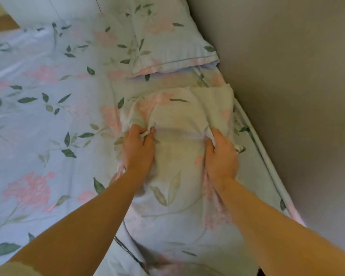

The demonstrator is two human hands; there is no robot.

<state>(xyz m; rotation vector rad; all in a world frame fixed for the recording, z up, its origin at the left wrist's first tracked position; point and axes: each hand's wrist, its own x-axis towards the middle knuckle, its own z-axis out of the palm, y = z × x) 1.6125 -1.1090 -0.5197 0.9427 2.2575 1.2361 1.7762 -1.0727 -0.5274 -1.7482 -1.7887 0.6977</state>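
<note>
Gripping bunched folds of the floral pillowcase (179,156), both hands are lying side by side, with a pale strip of fabric stretching between them. The left hand (137,148) is pinching a gather with curled fingers and thumb, and the right hand (221,156) is clutching another fold on the pillowcase's right side.

The pillowcase is lying on the bed (38,126), close to its right edge, with its long axis running near to far. Its far end is pointing toward the matching pillow (163,40) and its near end is reaching toward the person. It is looking padded, perhaps with a pillow inside, though the folds are hiding that.

On the right, the wall (287,76) is standing just beside the bed's piped edge (267,162), leaving little room on that side. To the left, the sheet is spreading wide and flat. At the far end, the matching pillow is sitting near the pillowcase's folded-back top, and a white pillow (38,8) is resting further back on the left.
</note>
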